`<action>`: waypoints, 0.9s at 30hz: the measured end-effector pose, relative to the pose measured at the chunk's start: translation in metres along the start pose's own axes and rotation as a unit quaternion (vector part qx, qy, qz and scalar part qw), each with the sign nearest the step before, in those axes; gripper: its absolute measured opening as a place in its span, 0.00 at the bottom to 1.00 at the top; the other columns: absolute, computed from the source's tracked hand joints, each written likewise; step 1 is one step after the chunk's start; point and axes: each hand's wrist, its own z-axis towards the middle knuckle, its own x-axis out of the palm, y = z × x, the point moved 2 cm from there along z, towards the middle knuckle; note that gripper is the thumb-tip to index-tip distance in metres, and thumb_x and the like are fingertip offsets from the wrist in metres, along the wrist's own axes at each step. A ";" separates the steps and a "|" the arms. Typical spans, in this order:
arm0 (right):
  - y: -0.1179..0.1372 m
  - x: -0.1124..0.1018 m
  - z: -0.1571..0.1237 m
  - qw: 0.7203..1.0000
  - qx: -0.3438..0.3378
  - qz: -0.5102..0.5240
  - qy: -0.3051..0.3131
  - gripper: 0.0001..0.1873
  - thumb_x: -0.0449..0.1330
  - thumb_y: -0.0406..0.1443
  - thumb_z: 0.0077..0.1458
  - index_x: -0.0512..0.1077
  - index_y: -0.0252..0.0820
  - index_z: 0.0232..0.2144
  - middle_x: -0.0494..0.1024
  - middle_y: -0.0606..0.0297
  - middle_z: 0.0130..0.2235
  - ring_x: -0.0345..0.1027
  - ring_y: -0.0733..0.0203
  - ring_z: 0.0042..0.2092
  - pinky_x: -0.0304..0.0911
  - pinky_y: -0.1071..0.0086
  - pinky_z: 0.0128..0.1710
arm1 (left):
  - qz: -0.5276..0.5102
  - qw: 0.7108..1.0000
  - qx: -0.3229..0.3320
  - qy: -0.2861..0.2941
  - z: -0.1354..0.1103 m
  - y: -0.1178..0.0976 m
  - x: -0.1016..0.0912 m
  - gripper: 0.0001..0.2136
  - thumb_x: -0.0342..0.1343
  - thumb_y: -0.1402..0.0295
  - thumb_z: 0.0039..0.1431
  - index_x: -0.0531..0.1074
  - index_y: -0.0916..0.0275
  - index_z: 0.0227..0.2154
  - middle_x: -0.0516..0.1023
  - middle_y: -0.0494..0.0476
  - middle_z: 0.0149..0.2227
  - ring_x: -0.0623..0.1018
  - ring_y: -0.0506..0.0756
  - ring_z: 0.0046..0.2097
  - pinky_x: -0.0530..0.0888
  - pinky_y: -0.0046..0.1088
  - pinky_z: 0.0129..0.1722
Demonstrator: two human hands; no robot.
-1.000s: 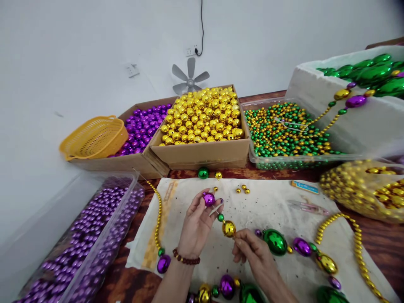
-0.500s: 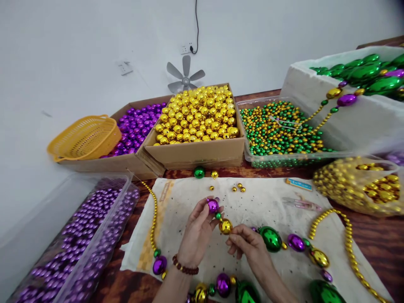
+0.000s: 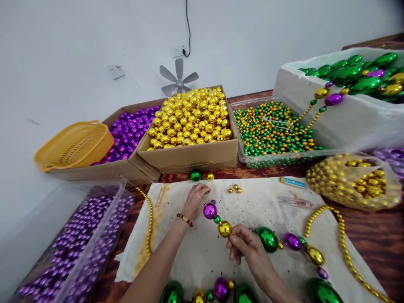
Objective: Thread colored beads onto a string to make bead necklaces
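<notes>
Right hand (image 3: 244, 246) pinches the strand beside the gold bead (image 3: 225, 228), stopping strung beads sliding off; left hand (image 3: 196, 203), fingertips bunched together, reaches toward loose beads (image 3: 235, 190).

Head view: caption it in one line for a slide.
Right hand pinches a bead strand beside its gold bead; left hand reaches over the white cloth.

Dark wooden table (image 3: 378, 240) under a stained white cloth (image 3: 268, 198), cardboard boxes (image 3: 189, 158) (bead-filled) and clear tubs (image 3: 284, 162)
</notes>
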 end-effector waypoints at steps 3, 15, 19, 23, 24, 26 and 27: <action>-0.003 -0.001 -0.001 1.000 0.007 0.002 -0.014 0.15 0.61 0.44 0.55 0.67 0.38 0.28 0.74 0.65 0.28 0.66 0.68 0.23 0.56 0.77 0.18 | -0.002 1.000 -0.006 0.000 0.007 0.008 0.002 0.11 0.63 0.82 0.39 0.77 0.58 0.23 0.73 0.56 0.31 0.70 0.58 0.42 0.63 0.33 0.51; -0.002 -0.002 -0.005 0.999 -0.003 -0.043 -0.025 0.14 0.57 0.44 0.59 0.66 0.40 0.29 0.71 0.68 0.24 0.64 0.67 0.22 0.59 0.75 0.20 | -0.269 0.953 -0.139 -0.005 -0.031 -0.025 -0.009 0.09 0.58 0.67 0.58 0.74 0.63 0.40 0.75 0.58 0.40 0.77 0.54 0.41 0.72 0.31 0.44; 0.001 0.000 -0.007 0.998 -0.002 -0.059 -0.022 0.14 0.56 0.44 0.60 0.66 0.40 0.29 0.70 0.69 0.23 0.63 0.67 0.22 0.60 0.75 0.21 | -0.398 0.899 -0.184 -0.002 -0.046 -0.038 -0.005 0.07 0.58 0.71 0.58 0.74 0.65 0.40 0.77 0.58 0.39 0.78 0.53 0.41 0.73 0.28 0.44; 0.004 0.002 -0.009 0.998 -0.007 -0.060 -0.026 0.15 0.57 0.45 0.59 0.66 0.40 0.29 0.70 0.68 0.25 0.64 0.67 0.23 0.60 0.74 0.21 | -0.409 0.894 -0.182 -0.007 -0.048 -0.038 -0.003 0.08 0.57 0.72 0.58 0.74 0.66 0.40 0.78 0.58 0.38 0.78 0.53 0.41 0.74 0.29 0.44; 0.005 0.002 -0.009 0.998 -0.008 -0.063 -0.027 0.15 0.57 0.45 0.59 0.66 0.39 0.29 0.70 0.69 0.24 0.64 0.67 0.23 0.60 0.74 0.22 | -0.409 0.895 -0.180 -0.005 -0.048 -0.038 -0.003 0.08 0.57 0.72 0.58 0.74 0.66 0.40 0.78 0.58 0.38 0.78 0.53 0.41 0.74 0.29 0.43; 0.005 0.002 -0.010 0.997 -0.008 -0.071 -0.028 0.15 0.56 0.44 0.60 0.66 0.39 0.28 0.70 0.69 0.23 0.63 0.67 0.22 0.61 0.74 0.22 | -0.409 0.896 -0.174 -0.004 -0.048 -0.037 -0.003 0.08 0.57 0.72 0.58 0.74 0.66 0.40 0.78 0.58 0.38 0.78 0.52 0.40 0.74 0.28 0.43; 0.004 0.001 -0.010 0.997 -0.007 -0.074 -0.028 0.15 0.56 0.44 0.60 0.66 0.39 0.29 0.70 0.69 0.22 0.63 0.67 0.22 0.61 0.74 0.22 | -0.406 0.898 -0.170 -0.004 -0.048 -0.037 -0.003 0.08 0.58 0.72 0.58 0.74 0.66 0.40 0.78 0.58 0.38 0.78 0.52 0.40 0.74 0.28 0.43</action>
